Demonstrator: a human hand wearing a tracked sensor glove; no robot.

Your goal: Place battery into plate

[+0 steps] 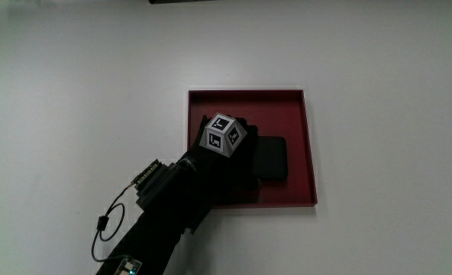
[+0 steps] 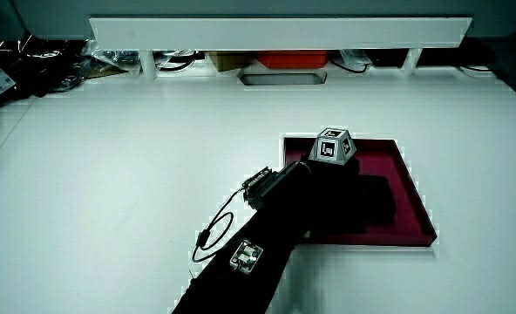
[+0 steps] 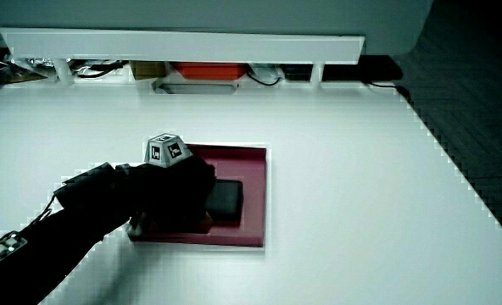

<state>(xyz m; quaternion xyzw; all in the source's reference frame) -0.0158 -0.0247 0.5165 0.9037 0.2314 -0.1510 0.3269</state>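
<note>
One battery (image 1: 271, 158) lay flat inside the red plate (image 1: 306, 145). The hand (image 1: 224, 150) rested over the plate beside it; finger state could not be told. Placement appeared done; next, withdraw clear.

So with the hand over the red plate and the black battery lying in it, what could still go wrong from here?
1. The hand sits right against the battery inside the plate; pulling away could drag the battery along or tip it against the rim.
2. The forearm crosses the plate's edge nearest the person, so lifting out carelessly might nudge the plate across the table.
</note>
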